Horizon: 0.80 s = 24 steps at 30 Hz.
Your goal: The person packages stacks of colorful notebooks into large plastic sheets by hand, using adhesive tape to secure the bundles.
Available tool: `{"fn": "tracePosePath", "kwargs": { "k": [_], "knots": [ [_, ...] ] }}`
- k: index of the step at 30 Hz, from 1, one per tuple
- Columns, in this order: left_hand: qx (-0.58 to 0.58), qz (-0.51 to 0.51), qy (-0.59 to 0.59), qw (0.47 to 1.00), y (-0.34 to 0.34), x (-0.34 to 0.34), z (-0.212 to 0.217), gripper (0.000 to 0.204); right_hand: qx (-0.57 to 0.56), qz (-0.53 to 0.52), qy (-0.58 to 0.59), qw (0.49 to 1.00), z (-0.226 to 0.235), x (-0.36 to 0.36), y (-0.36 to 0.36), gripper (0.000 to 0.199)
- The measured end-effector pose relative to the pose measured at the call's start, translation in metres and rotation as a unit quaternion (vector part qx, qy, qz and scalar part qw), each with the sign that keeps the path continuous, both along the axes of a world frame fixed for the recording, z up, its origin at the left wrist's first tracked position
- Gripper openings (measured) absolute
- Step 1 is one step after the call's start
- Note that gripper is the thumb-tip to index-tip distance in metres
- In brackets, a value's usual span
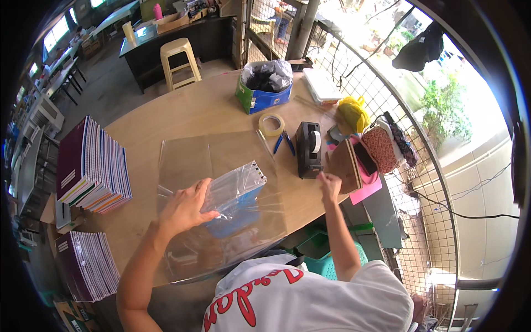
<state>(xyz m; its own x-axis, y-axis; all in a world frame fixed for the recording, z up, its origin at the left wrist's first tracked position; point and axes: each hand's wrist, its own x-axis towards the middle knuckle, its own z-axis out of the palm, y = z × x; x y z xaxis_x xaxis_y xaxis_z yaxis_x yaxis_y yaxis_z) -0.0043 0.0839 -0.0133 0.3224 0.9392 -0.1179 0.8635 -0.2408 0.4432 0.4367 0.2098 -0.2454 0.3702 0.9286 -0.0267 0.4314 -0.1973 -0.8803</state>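
My left hand [188, 209] grips the near left end of a block-shaped pack [235, 185] wrapped in clear plastic, its thumb and fingers spread around it. A blue side shows through the film, and a row of dark marks runs along its far end. The pack rests on a large clear plastic sheet [182, 155] laid on the table. My right hand [331, 185] is closed in a pinch at the near end of a black tape dispenser [308, 149]; what its fingertips hold is too small to make out.
Tall stacks of spiral notebooks [102, 166] stand at the left. Beyond the sheet are a tape roll [271, 125], blue-handled pliers [284, 143] and a blue-green box [265, 99] with plastic bags. A brown wooden box [344, 166], phone [365, 159] and patterned pouch [380, 148] crowd the right edge.
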Motion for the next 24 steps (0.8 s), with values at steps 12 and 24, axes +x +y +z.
{"fn": "tracePosePath", "kwargs": {
  "k": [12, 24],
  "knots": [
    [0.047, 0.032, -0.001, 0.998, -0.005, 0.009, -0.007, 0.068, 0.096, 0.259, 0.463, 0.843, 0.122, -0.176, -0.144, 0.017],
    [0.059, 0.005, 0.010, 0.998, -0.003, 0.005, -0.005, 0.077, -0.033, 0.236, 0.327, 0.915, 0.113, -0.246, -0.153, 0.032]
  ]
}}
